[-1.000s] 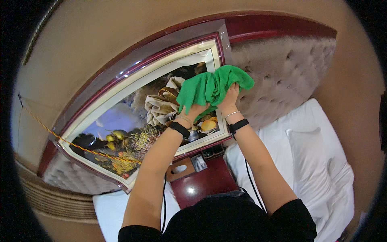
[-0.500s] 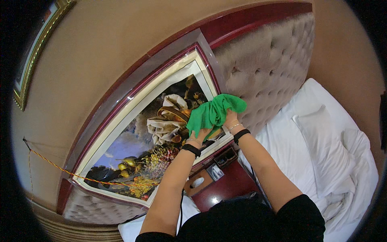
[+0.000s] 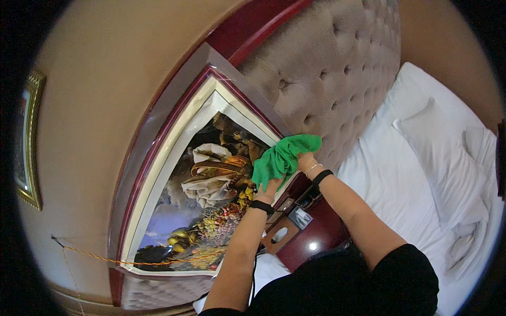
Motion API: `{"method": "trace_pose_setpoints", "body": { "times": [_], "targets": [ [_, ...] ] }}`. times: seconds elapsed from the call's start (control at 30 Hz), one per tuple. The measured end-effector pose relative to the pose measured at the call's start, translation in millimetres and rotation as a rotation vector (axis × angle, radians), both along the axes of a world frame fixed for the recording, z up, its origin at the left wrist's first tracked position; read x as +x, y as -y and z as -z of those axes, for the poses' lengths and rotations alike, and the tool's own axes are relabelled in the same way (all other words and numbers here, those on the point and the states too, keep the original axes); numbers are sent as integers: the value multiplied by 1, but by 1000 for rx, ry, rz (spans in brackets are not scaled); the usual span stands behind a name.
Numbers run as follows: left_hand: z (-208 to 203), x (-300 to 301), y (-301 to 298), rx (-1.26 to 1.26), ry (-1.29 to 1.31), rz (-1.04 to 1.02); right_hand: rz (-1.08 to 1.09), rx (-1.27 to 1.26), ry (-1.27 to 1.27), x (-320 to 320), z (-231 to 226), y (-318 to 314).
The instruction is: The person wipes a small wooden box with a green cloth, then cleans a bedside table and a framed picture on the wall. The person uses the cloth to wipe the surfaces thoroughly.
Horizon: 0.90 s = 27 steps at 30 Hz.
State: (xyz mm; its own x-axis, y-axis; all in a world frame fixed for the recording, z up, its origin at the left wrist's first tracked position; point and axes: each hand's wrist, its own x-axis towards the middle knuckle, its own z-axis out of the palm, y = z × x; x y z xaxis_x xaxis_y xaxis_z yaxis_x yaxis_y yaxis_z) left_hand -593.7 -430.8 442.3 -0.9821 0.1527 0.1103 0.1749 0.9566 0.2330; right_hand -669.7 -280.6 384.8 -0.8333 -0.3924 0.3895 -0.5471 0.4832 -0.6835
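A crumpled green cloth (image 3: 282, 160) is bunched between my two hands, over the right part of a framed still-life picture (image 3: 211, 174). My left hand (image 3: 269, 190) holds the cloth's lower left part, its fingers mostly covered by the fabric. At the other end, my right hand (image 3: 305, 161) grips the cloth beside the picture's pale frame and the tufted headboard. The fabric hides most of these fingers too. Whether the cloth presses on the picture's surface I cannot tell.
A tufted headboard (image 3: 337, 79) rises above a bed with white bedding (image 3: 416, 174) on the right. Below my hands stands a dark red nightstand (image 3: 324, 231) with a tissue box (image 3: 282, 234). A twisted orange cord (image 3: 105, 257) runs across the lower left; a gilt frame (image 3: 34, 142) hangs far left.
The whole view has turned and shifted, so the picture and headboard sit differently. Both hands stay on the cloth, which is now close to the picture's right edge.
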Motion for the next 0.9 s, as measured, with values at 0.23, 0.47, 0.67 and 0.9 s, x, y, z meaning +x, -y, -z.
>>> {"method": "trace_pose_setpoints", "body": {
  "times": [0.23,0.47,0.67,0.9],
  "targets": [
    [41,8,25,-239,73,-70,-34,224,142,20,-8,4],
    [85,-4,39,-100,261,-68,-77,239,104,-5,73,22],
    [85,9,36,-114,261,-57,-109,150,26,5,87,33],
    [100,7,36,-286,120,92,-81,190,55,7,115,23]
  ]
}}
